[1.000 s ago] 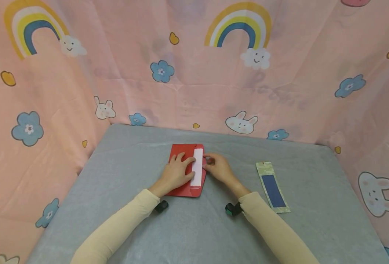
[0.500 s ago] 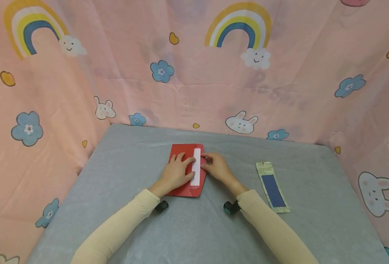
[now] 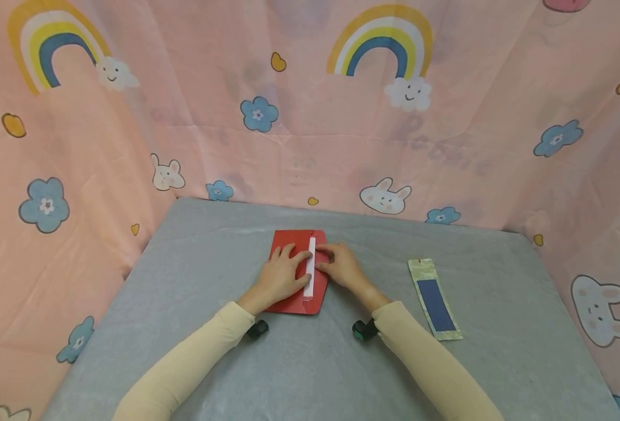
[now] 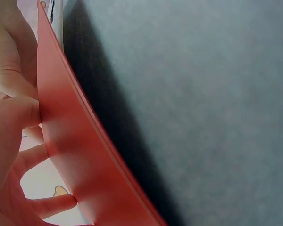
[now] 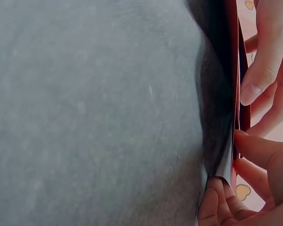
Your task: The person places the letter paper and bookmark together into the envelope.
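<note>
A red envelope [image 3: 289, 235] lies flat on the grey cloth, with its flap [image 3: 320, 286] opened out to the right. My left hand [image 3: 281, 275] presses on the envelope, fingers spread, its thumb and index fingertips beside the white paper [image 3: 309, 289]. That paper shows as a narrow upright strip between the envelope's body and the flap. From the right, my right hand [image 3: 348, 270] has thumb and index finger at the paper's outer edge. In the left wrist view the envelope [image 4: 85, 132] appears edge-on under the left hand's fingers.
To the right lies a long pale-green patterned strip with a dark blue panel [image 3: 436, 304]. Grey cloth [image 3: 226, 228] covers the table. Pink curtain [image 3: 310, 146] with rainbows, flowers and rabbits hangs behind and at both sides.
The visible white paper has narrowed as its outer edge moved left toward the envelope's body. My right hand moved left along with it. The left hand has stayed in place.
</note>
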Available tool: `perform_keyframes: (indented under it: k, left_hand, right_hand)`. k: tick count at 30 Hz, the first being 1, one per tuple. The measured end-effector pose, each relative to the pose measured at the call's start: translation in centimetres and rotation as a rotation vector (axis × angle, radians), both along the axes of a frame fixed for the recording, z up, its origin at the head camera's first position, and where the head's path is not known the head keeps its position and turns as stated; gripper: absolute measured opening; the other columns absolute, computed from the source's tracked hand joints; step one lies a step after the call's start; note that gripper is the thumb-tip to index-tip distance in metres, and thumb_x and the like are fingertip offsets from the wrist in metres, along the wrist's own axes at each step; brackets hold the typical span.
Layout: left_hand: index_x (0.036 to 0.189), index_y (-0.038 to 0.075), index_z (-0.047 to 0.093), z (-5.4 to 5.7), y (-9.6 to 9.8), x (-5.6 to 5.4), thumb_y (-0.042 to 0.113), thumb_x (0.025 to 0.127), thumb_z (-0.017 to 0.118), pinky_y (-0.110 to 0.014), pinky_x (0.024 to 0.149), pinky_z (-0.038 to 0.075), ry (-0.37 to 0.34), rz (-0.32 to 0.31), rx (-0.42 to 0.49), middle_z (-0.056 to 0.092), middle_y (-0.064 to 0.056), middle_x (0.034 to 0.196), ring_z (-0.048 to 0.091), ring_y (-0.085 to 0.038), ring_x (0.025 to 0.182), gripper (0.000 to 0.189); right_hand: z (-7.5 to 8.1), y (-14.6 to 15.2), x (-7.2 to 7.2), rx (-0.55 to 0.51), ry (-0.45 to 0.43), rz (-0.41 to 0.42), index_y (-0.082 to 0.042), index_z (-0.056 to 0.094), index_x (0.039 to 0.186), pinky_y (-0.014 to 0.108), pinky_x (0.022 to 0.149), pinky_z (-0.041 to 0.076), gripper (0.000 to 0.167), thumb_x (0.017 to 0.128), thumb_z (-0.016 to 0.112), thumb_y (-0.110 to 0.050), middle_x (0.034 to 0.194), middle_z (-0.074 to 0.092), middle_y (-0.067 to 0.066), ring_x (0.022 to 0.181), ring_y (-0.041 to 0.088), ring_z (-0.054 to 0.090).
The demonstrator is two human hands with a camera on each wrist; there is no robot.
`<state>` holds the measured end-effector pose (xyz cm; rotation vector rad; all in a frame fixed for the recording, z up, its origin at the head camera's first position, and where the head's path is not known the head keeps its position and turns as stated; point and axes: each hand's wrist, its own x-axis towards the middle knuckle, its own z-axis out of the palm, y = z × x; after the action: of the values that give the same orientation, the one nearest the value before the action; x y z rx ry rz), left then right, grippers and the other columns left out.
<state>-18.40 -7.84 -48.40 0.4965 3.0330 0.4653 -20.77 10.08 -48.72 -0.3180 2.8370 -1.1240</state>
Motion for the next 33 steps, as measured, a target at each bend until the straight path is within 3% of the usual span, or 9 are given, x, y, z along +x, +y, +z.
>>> perform_keyframes:
  k: [6,33]
  left_hand:
    - [0.141,0.027,0.054,-0.2,-0.1,-0.1,0.041,0.09,0.068,-0.056,0.091,0.055,0.011,-0.006,0.001,0.046,-0.017,0.146,0.046,-0.043,0.133,0.055]
    - [0.141,0.028,0.053,0.1,-0.1,0.0,0.041,0.091,0.066,-0.06,0.094,0.052,0.0,-0.013,0.009,0.044,-0.019,0.149,0.045,-0.047,0.135,0.053]
  right_hand:
    - [-0.2,-0.5,-0.1,0.002,0.005,-0.002,-0.009,0.064,0.131,0.048,0.094,0.05,0.046,0.087,0.074,-0.017,0.123,0.062,0.018,0.108,0.03,0.056]
    - [-0.5,-1.3,-0.1,0.002,0.008,-0.038,-0.012,0.065,0.129,0.045,0.089,0.049,0.046,0.085,0.077,-0.02,0.113,0.06,0.018,0.1,0.03,0.055]
